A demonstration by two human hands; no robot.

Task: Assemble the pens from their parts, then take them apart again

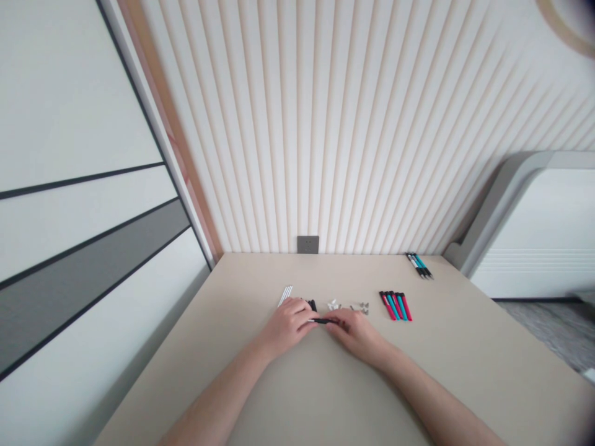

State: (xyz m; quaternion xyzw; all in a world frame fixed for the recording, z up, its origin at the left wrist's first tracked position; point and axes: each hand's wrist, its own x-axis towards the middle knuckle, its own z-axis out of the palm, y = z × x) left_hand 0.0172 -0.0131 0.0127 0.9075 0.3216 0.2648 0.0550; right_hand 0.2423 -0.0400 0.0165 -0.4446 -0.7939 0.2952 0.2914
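Both hands work close together over the near part of a beige table (279, 396): the left hand (288, 325) and right hand (356, 331) are clamped on a slim black pen barrel (323, 321) between them, its white tip toward the left. Just beyond lie white rods (284, 295), black pen parts (311, 305) and small metal pieces (333, 305). Farther right stands out a row of red and teal pens (396, 305); at the far edge lie teal and black pens (419, 266), with a grey wall socket (307, 244) left of them
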